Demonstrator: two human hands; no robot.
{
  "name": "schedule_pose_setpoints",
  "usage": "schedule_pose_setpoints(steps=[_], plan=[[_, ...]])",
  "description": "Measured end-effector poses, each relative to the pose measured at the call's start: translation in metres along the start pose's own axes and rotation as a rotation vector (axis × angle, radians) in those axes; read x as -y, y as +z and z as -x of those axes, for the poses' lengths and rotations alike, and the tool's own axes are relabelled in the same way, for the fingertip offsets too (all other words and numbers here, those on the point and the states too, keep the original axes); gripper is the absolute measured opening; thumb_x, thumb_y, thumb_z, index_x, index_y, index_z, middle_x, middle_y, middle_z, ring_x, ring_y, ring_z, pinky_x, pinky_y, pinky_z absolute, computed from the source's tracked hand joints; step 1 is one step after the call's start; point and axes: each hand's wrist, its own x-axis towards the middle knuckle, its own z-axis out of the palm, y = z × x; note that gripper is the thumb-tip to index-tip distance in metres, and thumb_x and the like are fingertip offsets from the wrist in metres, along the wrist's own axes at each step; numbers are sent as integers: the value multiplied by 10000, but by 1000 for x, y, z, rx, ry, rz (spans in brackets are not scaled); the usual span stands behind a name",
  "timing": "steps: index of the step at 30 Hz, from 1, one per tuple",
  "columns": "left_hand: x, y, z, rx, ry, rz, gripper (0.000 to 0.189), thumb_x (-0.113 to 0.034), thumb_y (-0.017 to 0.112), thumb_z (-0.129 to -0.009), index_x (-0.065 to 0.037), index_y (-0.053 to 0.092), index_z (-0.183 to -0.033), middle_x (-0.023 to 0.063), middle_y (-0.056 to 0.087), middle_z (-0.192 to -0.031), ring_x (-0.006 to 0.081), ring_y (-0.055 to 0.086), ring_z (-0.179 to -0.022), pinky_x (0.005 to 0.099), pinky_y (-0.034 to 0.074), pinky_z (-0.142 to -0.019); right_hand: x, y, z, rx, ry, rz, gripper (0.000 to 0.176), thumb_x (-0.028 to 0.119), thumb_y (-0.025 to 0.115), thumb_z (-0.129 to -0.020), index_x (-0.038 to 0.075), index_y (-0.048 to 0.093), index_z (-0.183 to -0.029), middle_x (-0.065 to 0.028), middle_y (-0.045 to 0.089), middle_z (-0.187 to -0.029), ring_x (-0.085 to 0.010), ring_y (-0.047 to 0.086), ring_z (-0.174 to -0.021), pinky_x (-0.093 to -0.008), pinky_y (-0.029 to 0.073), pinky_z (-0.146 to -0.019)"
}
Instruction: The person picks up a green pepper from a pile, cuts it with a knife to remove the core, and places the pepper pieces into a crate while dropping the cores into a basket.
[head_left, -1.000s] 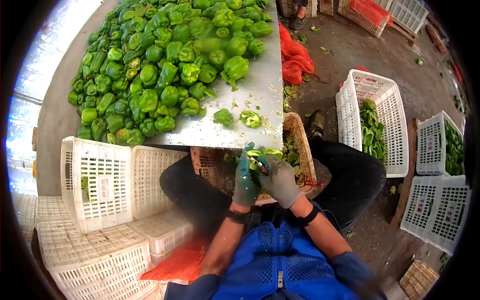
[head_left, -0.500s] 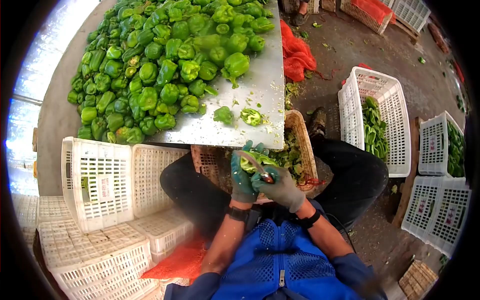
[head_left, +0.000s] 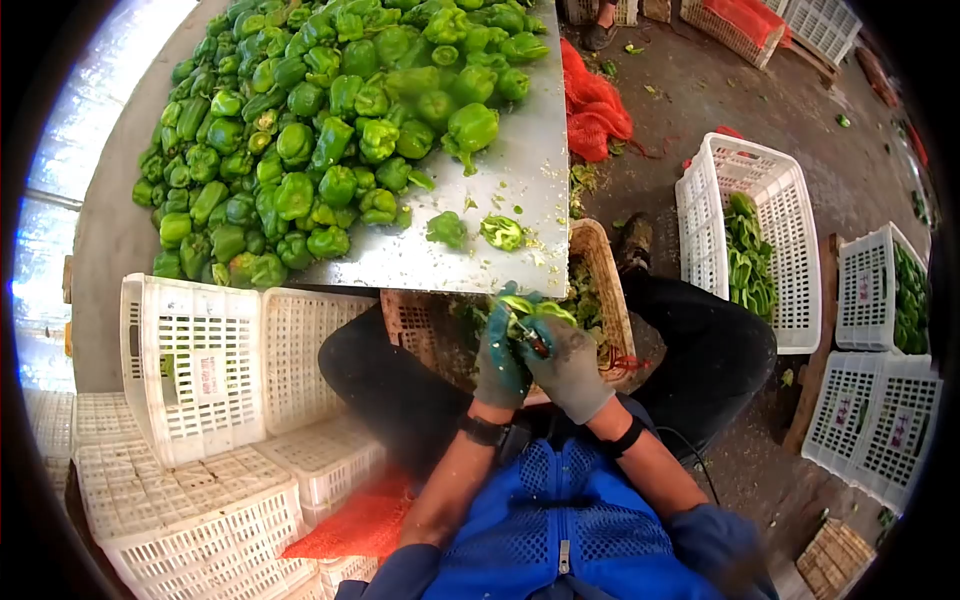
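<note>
My left hand [head_left: 500, 362], in a grey and green glove, is closed around a cut green pepper [head_left: 553, 311]. In my gloved right hand [head_left: 572, 368] is a small knife [head_left: 538, 346], its dark reddish handle showing; the blade is mostly hidden. Both hands meet over a dirty crate [head_left: 606, 262] of green trimmings between my knees, just below the table edge. On the metal table [head_left: 535, 190], a pepper piece [head_left: 446, 230] and a cut-open pepper [head_left: 502, 233] lie nearest my hands. Beyond them spreads a big heap of green peppers [head_left: 310, 130].
To my right stands a white crate [head_left: 708, 240] partly filled with long green peppers [head_left: 748, 255], with more crates [head_left: 870, 415] farther out. Stacked white crates [head_left: 190, 490] and a red mesh bag [head_left: 350, 525] are at left. Another person's foot [head_left: 598, 37] shows at the top.
Both hands have shifted slightly right, and the left has turned about the pepper. Less of the pepper shows now, and the knife blade, visible before, is mostly hidden.
</note>
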Motion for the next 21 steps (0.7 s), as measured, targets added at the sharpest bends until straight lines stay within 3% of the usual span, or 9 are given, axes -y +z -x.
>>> schedule_pose_setpoints(steps=[3,4,8,10,11,14,16,18,21], plan=[[10,-22,-4,73,-3,-146,603,-414,462,-1179,-7,430,-1622,154,675,-1388,238,677,-1215,376,552,-1078,1,5,-4,27,-49,95,197,116,782,-878,15,713,-1032,-199,708,-931,-285,683,-703,-401,539,-667],[13,-30,-5,136,-53,-53,597,-422,444,-1185,15,454,-1592,145,678,-1392,210,694,-1181,310,556,-1049,5,1,-8,65,75,-8,185,117,780,-889,18,714,-1030,-156,697,-861,-245,654,-669,-393,530,-649],[11,-26,-3,35,-104,116,558,-420,431,-1190,9,498,-1540,135,687,-1365,212,697,-1170,317,561,-1048,9,-25,0,258,286,-310,154,122,777,-926,21,718,-1026,-13,643,-705,-123,539,-613,-366,493,-602],[7,-36,-6,116,265,-474,548,-446,440,-1181,-14,529,-1506,141,684,-1376,235,686,-1212,386,558,-1085,11,-43,4,224,408,-389,154,128,785,-932,23,719,-1023,10,654,-736,-101,535,-638,-353,492,-605],[5,-40,-6,111,266,-472,548,-446,440,-1181,-14,529,-1506,141,684,-1376,235,686,-1212,386,558,-1085,11,-49,8,184,533,-466,154,135,792,-939,25,720,-1020,33,664,-767,-79,530,-662,-340,491,-609],[-10,-29,-8,-125,-135,279,502,-435,515,-1154,-52,556,-1476,143,691,-1361,267,686,-1239,455,575,-1085,4,-56,12,50,327,-45,191,92,796,-913,66,745,-1095,-67,728,-966,-174,676,-774,-330,545,-667],[-4,-39,-11,-93,-151,328,473,-429,521,-1151,-58,581,-1439,137,701,-1337,268,692,-1227,455,585,-1063,7,-61,10,78,226,135,244,67,795,-896,93,757,-1136,-122,772,-1120,-226,762,-863,-341,583,-699],[4,-47,-13,-61,-162,381,446,-422,527,-1149,-64,605,-1402,131,710,-1313,269,698,-1214,455,596,-1041,13,-57,5,83,-234,250,283,86,784,-901,75,739,-1181,-113,750,-1059,-329,739,-884,-395,597,-723],[15,-52,-10,52,31,52,427,-432,502,-1152,-71,645,-1329,118,724,-1249,269,707,-1177,431,603,-1006,34,-59,-2,365,-236,367,312,83,780,-895,89,732,-1203,-115,755,-1112,-349,750,-957,-437,606,-739]])
